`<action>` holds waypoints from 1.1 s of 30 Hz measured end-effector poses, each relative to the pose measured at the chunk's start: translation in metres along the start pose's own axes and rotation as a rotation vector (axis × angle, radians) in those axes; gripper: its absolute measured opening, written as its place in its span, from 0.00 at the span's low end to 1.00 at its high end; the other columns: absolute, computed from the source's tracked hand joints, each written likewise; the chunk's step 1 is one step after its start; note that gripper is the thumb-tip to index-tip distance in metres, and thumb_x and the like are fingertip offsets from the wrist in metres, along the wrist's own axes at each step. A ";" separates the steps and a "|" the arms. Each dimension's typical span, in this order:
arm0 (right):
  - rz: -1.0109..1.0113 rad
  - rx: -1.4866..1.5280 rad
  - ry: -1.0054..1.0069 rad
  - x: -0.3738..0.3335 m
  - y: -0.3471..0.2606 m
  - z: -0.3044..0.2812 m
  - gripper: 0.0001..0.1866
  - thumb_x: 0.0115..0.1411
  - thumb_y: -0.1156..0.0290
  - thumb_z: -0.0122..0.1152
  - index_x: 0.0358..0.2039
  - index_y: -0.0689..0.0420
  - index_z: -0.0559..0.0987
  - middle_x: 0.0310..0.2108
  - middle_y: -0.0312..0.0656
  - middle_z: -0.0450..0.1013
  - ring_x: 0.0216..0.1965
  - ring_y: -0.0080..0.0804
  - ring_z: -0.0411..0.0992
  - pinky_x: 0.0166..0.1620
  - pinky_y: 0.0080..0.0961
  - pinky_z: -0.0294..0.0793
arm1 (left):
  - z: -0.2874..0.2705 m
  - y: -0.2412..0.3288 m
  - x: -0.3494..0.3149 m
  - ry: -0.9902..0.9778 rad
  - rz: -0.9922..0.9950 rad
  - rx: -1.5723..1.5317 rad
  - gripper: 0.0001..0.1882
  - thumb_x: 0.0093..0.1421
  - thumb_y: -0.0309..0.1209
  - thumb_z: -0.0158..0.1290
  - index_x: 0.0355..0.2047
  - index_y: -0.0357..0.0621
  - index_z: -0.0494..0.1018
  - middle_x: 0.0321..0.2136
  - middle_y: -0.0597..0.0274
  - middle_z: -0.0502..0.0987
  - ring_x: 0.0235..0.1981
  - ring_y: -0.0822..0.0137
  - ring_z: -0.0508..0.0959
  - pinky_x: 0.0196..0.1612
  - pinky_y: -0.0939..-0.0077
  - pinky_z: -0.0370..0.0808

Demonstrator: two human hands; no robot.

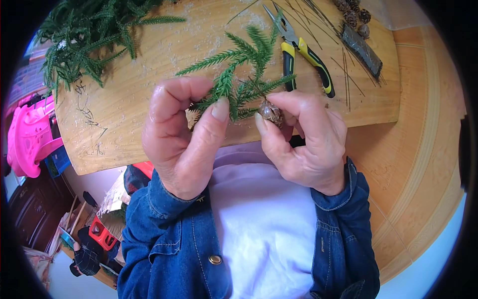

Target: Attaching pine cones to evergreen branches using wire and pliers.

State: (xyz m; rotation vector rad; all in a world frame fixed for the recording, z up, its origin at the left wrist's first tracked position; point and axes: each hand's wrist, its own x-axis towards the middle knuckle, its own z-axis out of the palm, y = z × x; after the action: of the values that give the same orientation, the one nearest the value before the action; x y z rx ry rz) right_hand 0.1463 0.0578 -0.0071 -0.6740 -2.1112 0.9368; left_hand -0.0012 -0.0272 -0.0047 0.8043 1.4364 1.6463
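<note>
Between thumb and fingers, my left hand (pixel 181 132) grips a green artificial pine sprig (pixel 256 50) whose several needled tips spread up and to the right. A brown pine cone (pixel 271 113) with a shiny surface sits at the sprig's right side, pinched between the thumb and forefinger of my right hand (pixel 311 137). Whether the cone is fastened to the sprig I cannot tell. Both hands are held over the near edge of the wooden table (pixel 134 119). Beyond them lie long-nose pliers (pixel 297 42) with black and yellow handles, jaws pointing away.
A heap of green pine sprigs (pixel 94 40) covers the far left. At the far right are loose pine cones (pixel 352 14), a dark bundle (pixel 362 50) and scattered thin wires (pixel 347 74). A pink plastic chair (pixel 31 134) stands left; another person (pixel 89 254) is at lower left.
</note>
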 end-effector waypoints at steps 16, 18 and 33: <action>0.006 0.003 0.010 -0.002 0.001 0.003 0.16 0.46 0.83 0.67 0.37 0.66 0.74 0.22 0.39 0.73 0.18 0.19 0.69 0.23 0.14 0.69 | -0.002 -0.003 -0.002 -0.012 0.121 0.151 0.11 0.57 0.19 0.53 0.41 0.32 0.68 0.37 0.59 0.71 0.39 0.72 0.70 0.45 0.81 0.66; 0.003 0.012 0.028 -0.001 0.002 0.004 0.16 0.46 0.83 0.66 0.36 0.66 0.74 0.22 0.39 0.73 0.18 0.19 0.69 0.23 0.14 0.69 | -0.002 -0.002 -0.001 -0.003 0.036 0.031 0.12 0.58 0.20 0.53 0.42 0.32 0.68 0.37 0.60 0.72 0.39 0.73 0.70 0.45 0.82 0.66; -0.034 0.006 -0.001 0.006 0.000 0.007 0.16 0.47 0.84 0.65 0.37 0.65 0.73 0.22 0.37 0.73 0.18 0.18 0.69 0.22 0.15 0.69 | -0.004 -0.001 -0.001 -0.104 -0.051 -0.102 0.11 0.59 0.22 0.52 0.42 0.32 0.68 0.38 0.61 0.73 0.40 0.75 0.70 0.46 0.82 0.66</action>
State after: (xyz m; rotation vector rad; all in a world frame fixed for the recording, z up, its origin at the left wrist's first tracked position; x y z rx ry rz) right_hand 0.1374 0.0590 -0.0086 -0.6331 -2.1135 0.9245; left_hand -0.0038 -0.0303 -0.0066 0.7772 1.2807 1.6018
